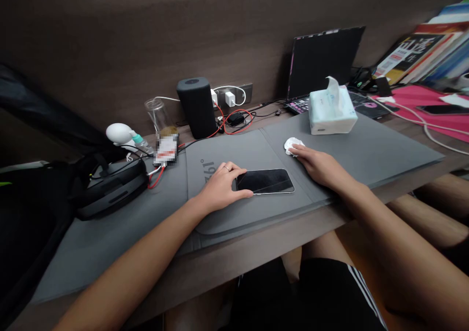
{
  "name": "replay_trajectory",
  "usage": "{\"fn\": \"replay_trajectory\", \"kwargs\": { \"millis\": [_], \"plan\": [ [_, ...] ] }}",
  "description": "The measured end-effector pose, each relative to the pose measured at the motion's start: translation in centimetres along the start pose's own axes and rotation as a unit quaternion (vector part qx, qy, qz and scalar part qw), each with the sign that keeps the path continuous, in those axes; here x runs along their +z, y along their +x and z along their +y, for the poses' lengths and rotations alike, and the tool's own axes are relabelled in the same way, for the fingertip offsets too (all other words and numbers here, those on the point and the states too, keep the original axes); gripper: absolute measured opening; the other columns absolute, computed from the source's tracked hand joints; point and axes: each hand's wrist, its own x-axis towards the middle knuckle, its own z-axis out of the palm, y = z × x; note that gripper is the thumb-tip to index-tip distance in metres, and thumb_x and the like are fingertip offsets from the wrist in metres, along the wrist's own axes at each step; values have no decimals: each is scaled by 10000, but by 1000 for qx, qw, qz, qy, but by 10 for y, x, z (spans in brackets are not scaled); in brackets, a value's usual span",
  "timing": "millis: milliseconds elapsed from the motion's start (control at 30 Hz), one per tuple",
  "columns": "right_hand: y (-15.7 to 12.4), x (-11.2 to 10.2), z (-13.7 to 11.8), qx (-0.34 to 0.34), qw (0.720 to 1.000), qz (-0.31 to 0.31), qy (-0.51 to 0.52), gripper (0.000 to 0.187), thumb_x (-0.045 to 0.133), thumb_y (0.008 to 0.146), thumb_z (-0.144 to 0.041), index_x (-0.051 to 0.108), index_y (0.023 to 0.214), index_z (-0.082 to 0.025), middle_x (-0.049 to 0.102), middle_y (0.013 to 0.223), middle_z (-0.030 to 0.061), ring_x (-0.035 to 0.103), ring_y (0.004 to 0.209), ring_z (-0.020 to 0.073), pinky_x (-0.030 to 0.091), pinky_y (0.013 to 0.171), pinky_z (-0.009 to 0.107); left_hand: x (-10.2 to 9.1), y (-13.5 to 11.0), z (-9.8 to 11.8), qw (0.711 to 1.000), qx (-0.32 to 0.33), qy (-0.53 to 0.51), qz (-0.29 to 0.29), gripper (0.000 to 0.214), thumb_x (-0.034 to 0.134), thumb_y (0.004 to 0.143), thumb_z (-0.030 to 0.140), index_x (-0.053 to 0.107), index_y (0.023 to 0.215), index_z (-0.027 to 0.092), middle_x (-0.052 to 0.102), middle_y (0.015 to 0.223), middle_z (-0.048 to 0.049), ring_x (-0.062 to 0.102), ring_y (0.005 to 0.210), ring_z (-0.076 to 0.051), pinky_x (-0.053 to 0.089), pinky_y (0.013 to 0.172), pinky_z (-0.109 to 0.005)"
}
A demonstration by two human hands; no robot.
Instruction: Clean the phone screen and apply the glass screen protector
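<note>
A smartphone (266,181) with a dark screen lies flat on the grey mat (234,218). My left hand (224,187) grips its left end, thumb along the near edge and fingers at the far edge; a ring shows on one finger. To the right of the phone, my right hand (318,165) rests on the mat with its fingertips on a crumpled white tissue (293,144). The fingers partly cover the tissue.
Behind the mat stand a black cylindrical speaker (197,108), a glass bottle (157,113) and an open laptop (324,62). A tissue pack (331,110) sits in front of the laptop. At left lies a black headset (113,189); cables (238,125) run along the back. Books (421,52) lean at right.
</note>
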Motion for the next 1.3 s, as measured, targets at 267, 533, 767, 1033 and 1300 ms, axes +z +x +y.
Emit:
{"fn": "replay_trajectory", "kwargs": {
  "millis": [267, 533, 767, 1033, 1300],
  "plan": [
    [-22, -30, -44, 28, 989, 82, 122, 345, 453, 939, -221, 723, 1147, -272, 766, 1123, 46, 721, 1014, 269, 567, 863, 403, 0, 0, 0, 1000, 2, 20, 3, 497, 726, 828, 478, 630, 1267, 266, 602, 1185, -51, 526, 1144, -273, 444, 1042, -464],
    [-50, -10, -114, -172, 979, -9, 107, 456, 438, 850, -5, 689, 1188, -180, 680, 1277, 116, 638, 1162, 250, 531, 966, 414, 0, -1, 1, 1000, 7, 25, 0, 503, 728, 835, 457, 621, 1278, 244, 608, 1181, -55, 525, 1139, -270, 436, 1035, -443],
    [-33, -3, -143, -196, 972, -46, 119, 403, 522, 802, 40, 688, 1113, -156, 696, 1193, 128, 641, 1057, 247, 529, 914, 410, 1, -2, 1, 1000, 16, 27, -5, 446, 713, 851, 436, 630, 1244, 242, 604, 1163, -52, 520, 1129, -260, 425, 1033, -439],
    [-53, -25, -90, -133, 986, -43, 91, 439, 426, 832, 27, 707, 1084, -197, 701, 1123, 103, 634, 1008, 246, 536, 861, 414, 1, -4, 4, 1000, 4, 26, 0, 492, 709, 847, 461, 611, 1289, 269, 601, 1189, -57, 518, 1145, -278, 437, 1030, -462],
    [-32, -16, -124, -183, 978, -68, 75, 452, 469, 779, 61, 726, 1073, -166, 695, 1100, 118, 613, 979, 248, 508, 867, 401, 0, -2, 3, 999, 13, 33, 3, 509, 711, 843, 479, 613, 1283, 243, 604, 1183, -63, 523, 1135, -272, 431, 1033, -457]
  ]
}}
